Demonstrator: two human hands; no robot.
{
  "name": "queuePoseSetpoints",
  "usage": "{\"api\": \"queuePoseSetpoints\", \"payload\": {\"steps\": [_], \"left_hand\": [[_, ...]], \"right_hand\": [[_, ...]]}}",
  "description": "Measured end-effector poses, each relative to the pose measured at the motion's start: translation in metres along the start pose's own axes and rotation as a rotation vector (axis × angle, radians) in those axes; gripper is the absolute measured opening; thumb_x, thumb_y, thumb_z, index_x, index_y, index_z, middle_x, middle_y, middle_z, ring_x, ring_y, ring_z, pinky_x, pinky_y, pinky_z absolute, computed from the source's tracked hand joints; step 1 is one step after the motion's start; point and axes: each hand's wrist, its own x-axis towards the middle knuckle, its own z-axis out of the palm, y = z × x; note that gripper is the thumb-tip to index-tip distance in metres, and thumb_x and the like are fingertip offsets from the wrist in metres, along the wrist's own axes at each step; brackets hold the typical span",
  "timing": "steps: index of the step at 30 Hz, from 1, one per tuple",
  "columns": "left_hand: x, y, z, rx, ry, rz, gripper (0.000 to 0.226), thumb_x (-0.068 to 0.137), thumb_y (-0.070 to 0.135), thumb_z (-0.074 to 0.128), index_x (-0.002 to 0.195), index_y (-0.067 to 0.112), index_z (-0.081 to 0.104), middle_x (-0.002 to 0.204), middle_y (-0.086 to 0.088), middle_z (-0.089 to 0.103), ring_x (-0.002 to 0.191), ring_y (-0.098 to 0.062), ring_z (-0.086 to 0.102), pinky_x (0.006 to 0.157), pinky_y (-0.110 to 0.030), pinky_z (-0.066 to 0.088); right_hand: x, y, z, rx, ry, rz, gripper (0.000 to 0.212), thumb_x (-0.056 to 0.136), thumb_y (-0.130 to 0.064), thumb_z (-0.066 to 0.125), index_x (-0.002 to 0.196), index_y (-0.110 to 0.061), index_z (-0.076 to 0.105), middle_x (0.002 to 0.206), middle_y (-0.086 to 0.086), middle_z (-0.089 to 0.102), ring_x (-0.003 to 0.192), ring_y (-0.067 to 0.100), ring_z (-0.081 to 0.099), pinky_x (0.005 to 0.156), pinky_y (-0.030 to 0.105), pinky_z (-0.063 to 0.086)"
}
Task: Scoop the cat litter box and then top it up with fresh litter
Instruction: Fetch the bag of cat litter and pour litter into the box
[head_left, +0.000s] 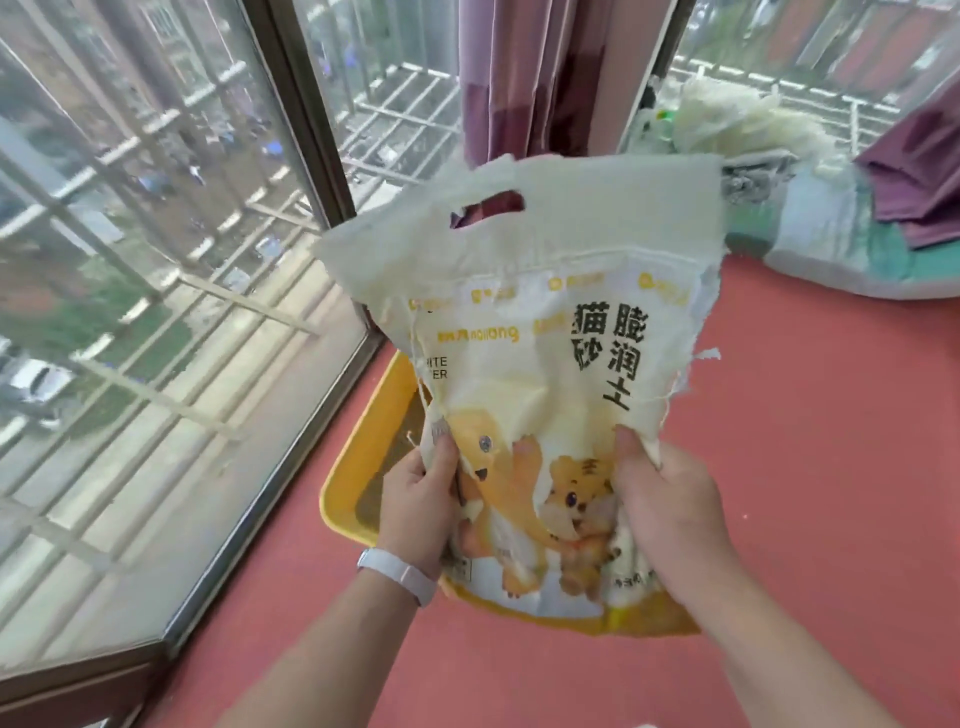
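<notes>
You hold the litter bag upright with both hands, above the yellow litter box on the red floor. Your left hand, with a white band on the wrist, grips the bag's left edge, fingers curled around it. Your right hand clutches the crumpled lower right side. The bag's handle hole faces up. The box sits just beside the window; a curtain hangs behind the bag.
</notes>
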Motion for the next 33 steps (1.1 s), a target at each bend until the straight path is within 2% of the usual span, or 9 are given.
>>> {"api": "queuePoseSetpoints", "payload": {"steps": [1, 3, 9, 13, 17, 20, 23, 26, 33], "left_hand": [[0.013, -0.023, 0.002, -0.017, -0.006, -0.021, 0.049, 0.095, 0.041, 0.061, 0.085, -0.007, 0.064, 0.089, -0.027, 0.073, 0.082, -0.043, 0.071, 0.08, -0.063, 0.056], [0.037, -0.062, 0.004, -0.065, -0.012, -0.033, 0.038, 0.098, 0.036, 0.058, 0.096, 0.0, 0.071, 0.1, -0.023, 0.074, 0.095, -0.042, 0.071, 0.083, -0.058, 0.058], [0.107, -0.145, 0.017, -0.143, -0.081, -0.034, 0.035, 0.097, 0.04, 0.059, 0.082, 0.012, 0.074, 0.09, -0.014, 0.074, 0.089, -0.042, 0.071, 0.083, -0.058, 0.058], [0.121, -0.162, 0.035, -0.292, -0.142, -0.058, 0.033, 0.098, 0.042, 0.057, 0.103, 0.015, 0.074, 0.109, -0.018, 0.075, 0.101, -0.037, 0.071, 0.094, -0.055, 0.054], [0.12, -0.168, 0.044, -0.395, -0.214, -0.094, 0.037, 0.1, 0.045, 0.051, 0.12, 0.02, 0.068, 0.116, -0.011, 0.074, 0.108, -0.033, 0.07, 0.1, -0.055, 0.05], [0.115, -0.17, 0.047, -0.464, -0.256, -0.159, 0.051, 0.098, 0.058, 0.044, 0.127, 0.022, 0.066, 0.118, -0.01, 0.073, 0.11, -0.031, 0.069, 0.101, -0.052, 0.05], [0.111, -0.184, 0.051, -0.506, -0.349, -0.288, 0.075, 0.084, 0.081, 0.037, 0.118, 0.024, 0.073, 0.116, -0.011, 0.074, 0.109, -0.032, 0.07, 0.102, -0.05, 0.049], [0.111, -0.199, 0.054, -0.526, -0.347, -0.324, 0.078, 0.084, 0.082, 0.034, 0.112, 0.022, 0.075, 0.111, -0.012, 0.075, 0.098, -0.031, 0.073, 0.089, -0.046, 0.055], [0.125, -0.218, 0.061, -0.571, -0.388, -0.381, 0.101, 0.061, 0.096, 0.048, 0.129, 0.024, 0.067, 0.128, -0.012, 0.068, 0.12, -0.033, 0.063, 0.111, -0.053, 0.041]], "right_hand": [[0.009, 0.017, 0.009, -0.025, 0.005, -0.012, 0.048, 0.098, -0.041, 0.047, 0.063, -0.008, 0.048, 0.053, -0.001, 0.043, 0.052, 0.018, 0.042, 0.054, 0.031, 0.031], [0.025, 0.047, 0.026, -0.068, 0.009, -0.03, 0.052, 0.098, -0.044, 0.045, 0.068, -0.003, 0.049, 0.054, -0.001, 0.044, 0.051, 0.019, 0.042, 0.053, 0.031, 0.031], [0.065, 0.093, 0.054, -0.185, 0.045, -0.13, 0.051, 0.098, -0.051, 0.041, 0.064, -0.012, 0.047, 0.056, 0.001, 0.05, 0.054, 0.021, 0.048, 0.054, 0.031, 0.035], [0.071, 0.088, 0.05, -0.201, 0.117, -0.266, 0.054, 0.098, -0.05, 0.043, 0.057, -0.015, 0.04, 0.051, 0.0, 0.044, 0.049, 0.021, 0.042, 0.051, 0.033, 0.033], [0.07, 0.081, 0.042, -0.179, 0.146, -0.288, 0.055, 0.096, -0.052, 0.045, 0.055, -0.017, 0.036, 0.049, -0.001, 0.039, 0.049, 0.021, 0.038, 0.051, 0.034, 0.03], [0.068, 0.078, 0.042, -0.183, 0.148, -0.304, 0.054, 0.096, -0.052, 0.046, 0.056, -0.016, 0.038, 0.051, 0.001, 0.041, 0.049, 0.021, 0.039, 0.051, 0.032, 0.03], [0.067, 0.077, 0.053, -0.226, 0.13, -0.347, 0.053, 0.096, -0.052, 0.046, 0.058, -0.014, 0.039, 0.053, 0.005, 0.041, 0.05, 0.022, 0.038, 0.05, 0.032, 0.029], [0.064, 0.073, 0.064, -0.307, 0.136, -0.414, 0.057, 0.096, -0.051, 0.047, 0.055, -0.014, 0.032, 0.052, 0.004, 0.036, 0.051, 0.023, 0.035, 0.051, 0.034, 0.027], [0.073, 0.063, 0.07, -0.457, 0.154, -0.487, 0.058, 0.097, -0.047, 0.046, 0.054, -0.013, 0.029, 0.051, 0.004, 0.033, 0.05, 0.023, 0.032, 0.048, 0.034, 0.022]]}}
